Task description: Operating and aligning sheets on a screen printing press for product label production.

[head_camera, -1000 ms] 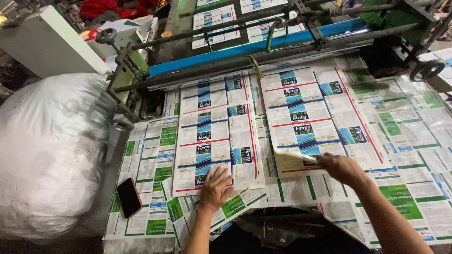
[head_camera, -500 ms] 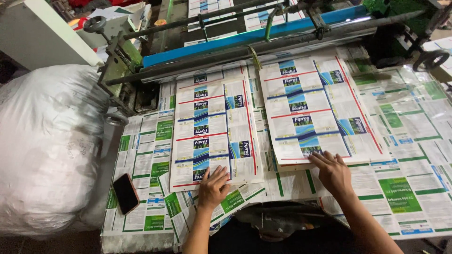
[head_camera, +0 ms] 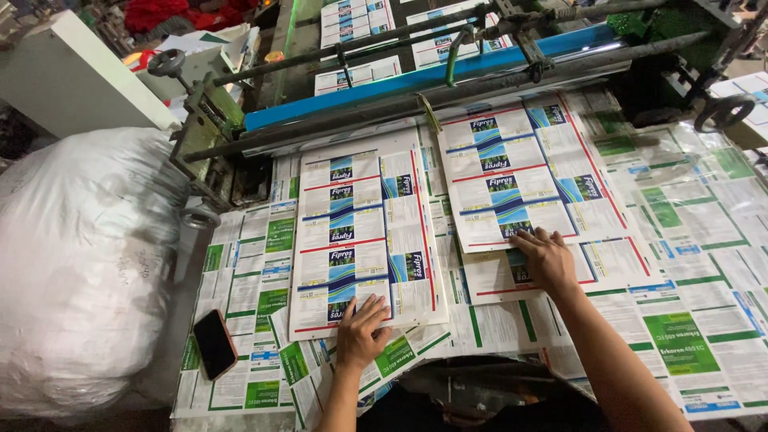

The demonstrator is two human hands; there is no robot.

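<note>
Pressing flat, open fingers [head_camera: 370, 308] [head_camera: 534, 238] lie atop two printed label stacks [head_camera: 364, 232] [head_camera: 520, 172], gripping nothing.

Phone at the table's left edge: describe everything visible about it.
The phone is a slim dark rectangle with an orange-red rim, its black screen off and facing up. It lies flat, slightly angled, on the green-and-white printed sheets covering the table, beside the white bag. Neither hand touches it; the left hand is the nearer one.

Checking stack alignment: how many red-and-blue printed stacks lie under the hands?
2: left stack under the left hand, right stack under the right hand. More may sit behind the rollers.
</note>
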